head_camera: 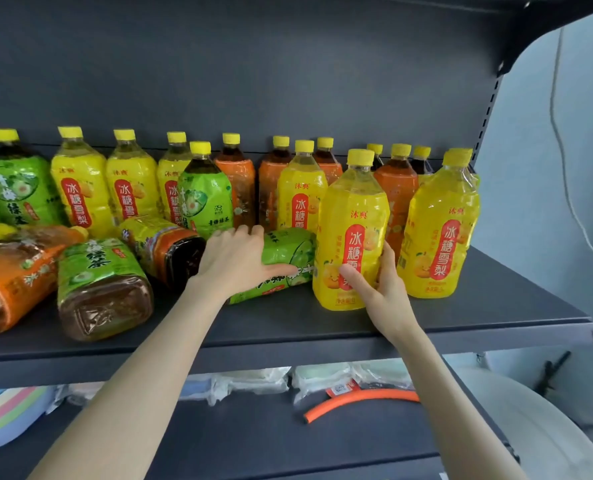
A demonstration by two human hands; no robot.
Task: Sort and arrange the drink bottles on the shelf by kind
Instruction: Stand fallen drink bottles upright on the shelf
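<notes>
Lower shelf (pixel 253 434), nearest: an orange hose (pixel 357 400) lies in front of plastic-wrapped packs (pixel 246 382).

Drink shelf (pixel 322 327) above it, both forearms reaching in over its front edge.
- Right hand (pixel 381 285): grasping the front yellow bottle (pixel 354 216) low on its body, thumb across the label, fingers round its right side. Bottle upright, base on the shelf near the front edge.
- Left hand (pixel 239 258): fingers wrapped over the lying green bottle (pixel 288 247), thumb stretched along its near side. This bottle lies on its side, one end touching the front yellow bottle.

Left of the hands: three more bottles on their sides, base toward the camera. An orange-label one (pixel 14 271), a green-label one (pixel 97 271), and a third (pixel 163 244) behind them.

Right: another yellow bottle (pixel 440 230) upright, just beside the held one.

Back: upright bottles with yellow caps, kinds mixed. Green (pixel 14 188) far left, then yellow (pixel 80 188), a green (pixel 205 199) mid-row, orange (pixel 236 178) behind it.
</notes>
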